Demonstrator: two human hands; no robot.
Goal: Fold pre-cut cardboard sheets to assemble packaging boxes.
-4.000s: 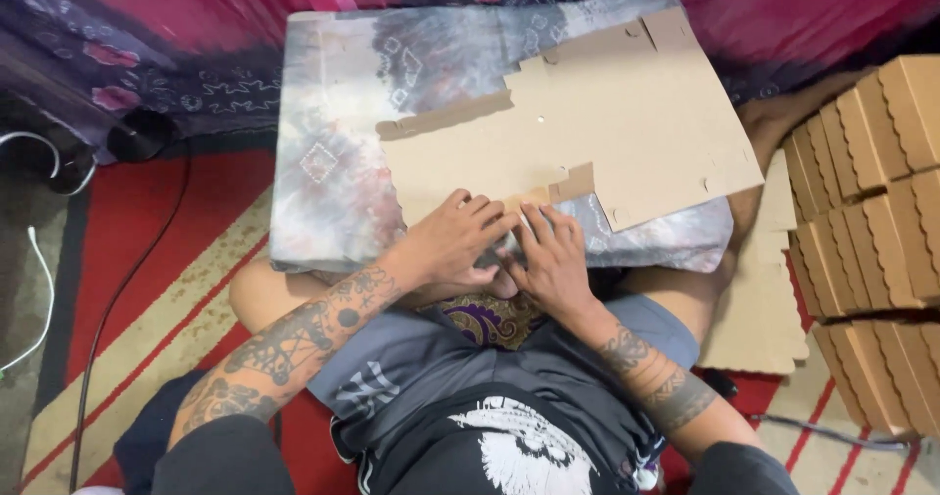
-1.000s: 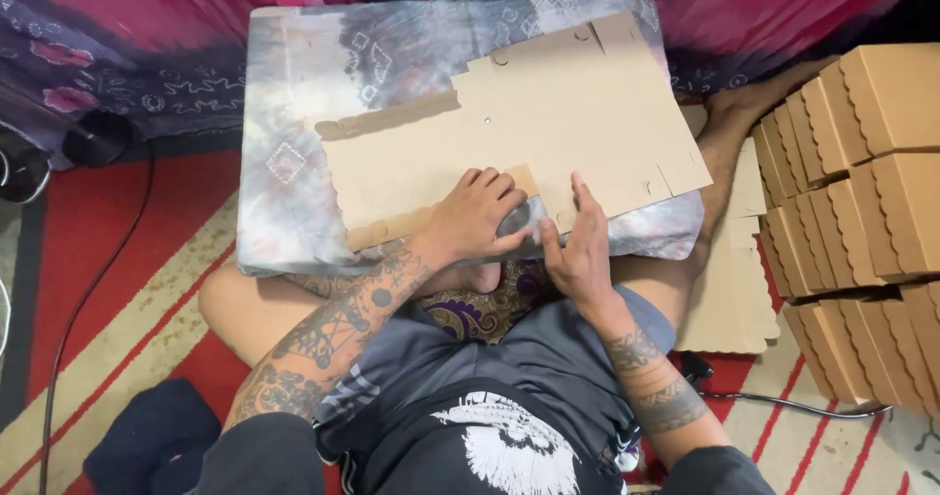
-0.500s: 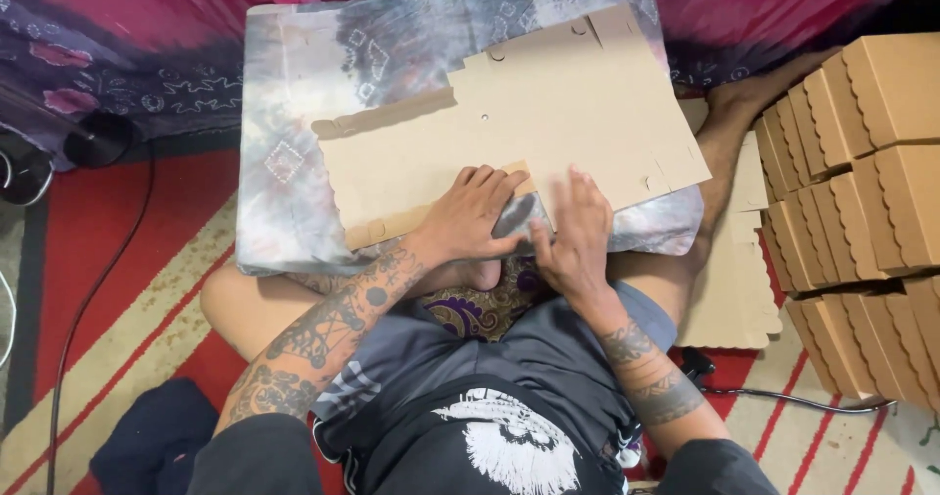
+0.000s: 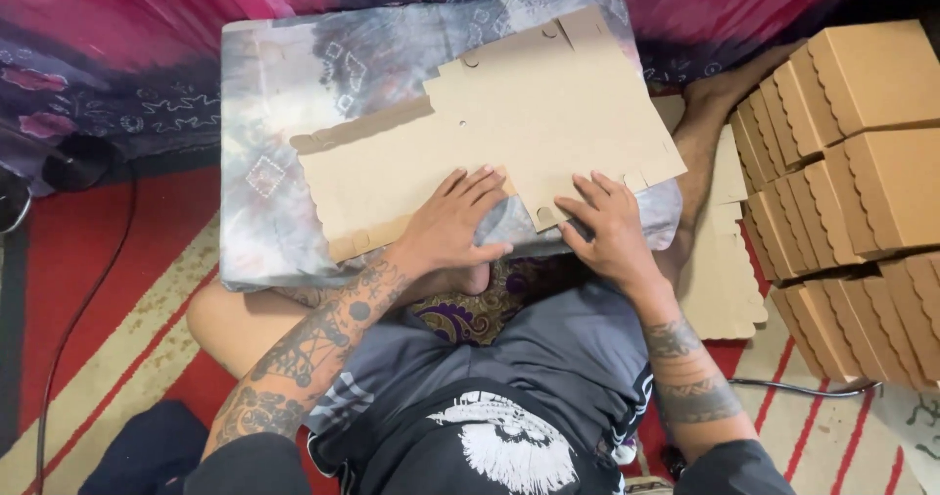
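1. Head view, the hands: the left hand (image 4: 452, 223) lies palm down with its fingers spread and nearly flat, pressing on the near edge of a flat die-cut cardboard sheet (image 4: 509, 128). It grips nothing.
2. The right hand (image 4: 609, 231) also lies open, fingers splayed, with the fingertips on the near right edge of the same sheet beside a small notch and the palm hanging off the edge. It closes on nothing.
3. The two hands sit near each other but do not touch.
4. The cardboard sheet is plain brown, thin and matte, unfolded, with scalloped edges on its left flap, small tabs and half-round cuts along its far and near borders. It lies slightly skewed across a cushion (image 4: 279, 94).
5. The cushion is soft, rectangular, covered in grey-and-white tie-dye fabric, and rests on the person's crossed legs.
6. At the right, a stack of folded cardboard boxes (image 4: 862, 162) with wavy-edged lids stands well apart from the hands.
7. More flat cardboard blanks (image 4: 725, 280) lie on the floor by the right knee.
8. A red striped rug (image 4: 108, 319) covers the floor at left.
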